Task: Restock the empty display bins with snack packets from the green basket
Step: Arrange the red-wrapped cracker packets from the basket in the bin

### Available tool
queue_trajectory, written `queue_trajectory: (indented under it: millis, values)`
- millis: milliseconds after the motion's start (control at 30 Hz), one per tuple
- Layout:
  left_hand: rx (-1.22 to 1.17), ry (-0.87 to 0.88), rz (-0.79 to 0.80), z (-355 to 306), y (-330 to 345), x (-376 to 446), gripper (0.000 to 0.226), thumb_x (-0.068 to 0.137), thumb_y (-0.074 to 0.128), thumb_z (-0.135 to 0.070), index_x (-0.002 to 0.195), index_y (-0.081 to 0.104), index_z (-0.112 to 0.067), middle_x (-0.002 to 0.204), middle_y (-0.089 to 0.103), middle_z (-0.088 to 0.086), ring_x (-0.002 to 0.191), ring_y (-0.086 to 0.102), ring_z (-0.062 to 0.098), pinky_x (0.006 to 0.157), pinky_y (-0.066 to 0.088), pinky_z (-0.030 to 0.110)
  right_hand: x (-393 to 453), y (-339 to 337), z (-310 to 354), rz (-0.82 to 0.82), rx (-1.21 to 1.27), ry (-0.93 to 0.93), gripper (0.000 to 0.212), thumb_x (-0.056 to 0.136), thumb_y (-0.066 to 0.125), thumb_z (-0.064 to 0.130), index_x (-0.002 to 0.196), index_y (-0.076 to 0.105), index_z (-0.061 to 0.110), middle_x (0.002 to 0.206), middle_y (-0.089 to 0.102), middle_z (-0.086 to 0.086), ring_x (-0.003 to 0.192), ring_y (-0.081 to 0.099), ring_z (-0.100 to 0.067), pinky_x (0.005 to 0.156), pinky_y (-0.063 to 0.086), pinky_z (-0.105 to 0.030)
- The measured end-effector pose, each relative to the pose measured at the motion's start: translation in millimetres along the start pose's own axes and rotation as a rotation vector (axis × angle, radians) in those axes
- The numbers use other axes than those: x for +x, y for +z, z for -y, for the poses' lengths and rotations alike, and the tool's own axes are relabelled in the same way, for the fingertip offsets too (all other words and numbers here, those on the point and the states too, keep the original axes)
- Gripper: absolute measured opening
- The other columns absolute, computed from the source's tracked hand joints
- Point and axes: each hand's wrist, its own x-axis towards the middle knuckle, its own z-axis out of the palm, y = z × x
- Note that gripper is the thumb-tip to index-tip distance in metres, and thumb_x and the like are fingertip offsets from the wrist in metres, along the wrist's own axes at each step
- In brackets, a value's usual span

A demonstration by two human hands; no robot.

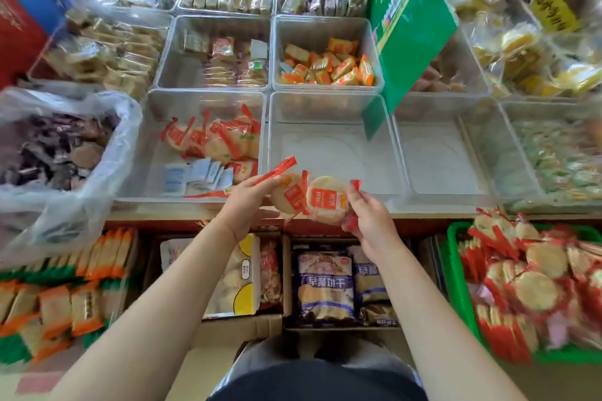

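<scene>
Both hands meet at the middle of the frame, just in front of the clear display bins, each with a round rice cracker packet. The left hand (245,202) has its fingers (265,184) curled round the left packet (288,194), thumb and fingertips clamped near its red twisted end. The right hand (369,220) pinches the right packet (327,198) by its red end, fingers bent round the wrapper. The two packets touch or overlap at their inner edges; I cannot tell which lies on top.

Straight above the hands, the empty bin (332,146) shows only its bare floor. To its left, the half-filled bin (182,127) holds more of the same red-wrapped crackers and some pale blue sachets. At the lower right of the frame the green basket (454,270) is heaped with matching packets; its right side is cut off by the frame edge and its contents are blurred.

A green cardboard sign (412,23) leans across the upper right, hiding part of the bins behind it. The plastic bag (65,146) at the left edge holds dark wrapped pieces, too smeared to make out. Below the table edge, boxes of biscuit packs (325,286) sit between the forearms.
</scene>
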Motion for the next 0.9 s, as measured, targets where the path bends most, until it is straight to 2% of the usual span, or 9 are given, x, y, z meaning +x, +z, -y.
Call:
queue_trajectory:
  millis: [100,200,267,333,433,467,567,733,900]
  values:
    - [0.138,0.030,0.035,-13,-1,16,0.015,0.095,0.059,-0.021,0.104,0.069,-0.013,0.087,0.072,0.004,0.077,0.067,0.020,0.063,0.056,0.031,9,6,13,0.002,-0.029,-0.046,0.023,0.095,0.064,0.038,0.098,0.070,0.017,0.095,0.073,-0.009,0.086,0.068,-0.021,0.073,0.053,-0.035]
    - [0.166,0.026,0.169,-17,11,18,0.032,0.095,0.051,-0.005,0.117,0.067,-0.021,0.091,0.072,0.007,0.073,0.068,0.021,0.062,0.060,0.037,14,12,24,0.032,-0.038,-0.057,0.017,0.096,0.064,0.033,0.102,0.071,0.019,0.106,0.071,-0.019,0.095,0.068,-0.029,0.087,0.054,-0.047]
    - [0.141,0.003,0.220,-18,22,16,0.030,0.096,0.049,-0.008,0.115,0.069,-0.021,0.082,0.071,0.005,0.066,0.066,0.019,0.059,0.060,0.037,19,17,29,-0.002,-0.111,-0.085,0.017,0.097,0.061,0.034,0.102,0.069,0.020,0.101,0.072,-0.017,0.091,0.069,-0.026,0.083,0.057,-0.046]
    - [-0.025,-0.077,0.241,-20,29,16,0.026,0.100,0.047,-0.023,0.106,0.071,-0.016,0.077,0.065,0.004,0.063,0.062,0.017,0.057,0.058,0.035,26,21,32,-0.055,-0.198,-0.118,0.020,0.097,0.060,0.038,0.097,0.069,0.020,0.093,0.071,-0.016,0.087,0.069,-0.029,0.077,0.057,-0.046]
    - [-0.144,-0.140,0.313,-22,33,23,0.050,0.096,0.044,-0.055,0.109,0.069,-0.014,0.084,0.066,0.005,0.071,0.064,0.020,0.061,0.057,0.036,37,25,38,-0.127,-0.279,-0.174,0.022,0.098,0.058,0.037,0.096,0.067,0.018,0.092,0.072,-0.009,0.088,0.070,-0.026,0.075,0.060,-0.043]
    - [-0.092,-0.118,0.332,-22,35,26,0.052,0.093,0.050,-0.056,0.114,0.068,-0.012,0.092,0.069,0.007,0.078,0.066,0.022,0.065,0.058,0.038,40,26,40,-0.149,-0.282,-0.198,0.021,0.098,0.057,0.037,0.097,0.066,0.017,0.091,0.071,-0.008,0.087,0.070,-0.023,0.072,0.060,-0.039]
    - [0.033,-0.044,0.296,-19,44,32,0.035,0.092,0.065,-0.034,0.118,0.065,-0.011,0.108,0.072,0.013,0.088,0.069,0.027,0.072,0.058,0.041,48,25,44,-0.200,-0.199,-0.198,0.025,0.098,0.057,0.039,0.096,0.066,0.016,0.086,0.070,-0.011,0.075,0.068,-0.020,0.067,0.057,-0.034]
    - [0.022,-0.062,0.227,-19,57,41,0.050,0.078,0.073,-0.045,0.113,0.067,-0.009,0.103,0.075,0.010,0.090,0.073,0.031,0.079,0.058,0.044,70,18,51,-0.217,0.207,0.139,0.026,0.097,0.059,0.040,0.101,0.066,0.015,0.092,0.074,-0.008,0.081,0.073,-0.022,0.071,0.058,-0.037]
    - [0.030,-0.080,0.205,-26,60,53,0.046,0.070,0.077,-0.040,0.099,0.066,-0.005,0.087,0.073,0.011,0.068,0.069,0.022,0.057,0.056,0.029,90,14,53,-0.294,0.295,0.173,0.024,0.099,0.058,0.036,0.100,0.065,0.013,0.086,0.070,-0.007,0.066,0.069,-0.016,0.057,0.052,-0.029]
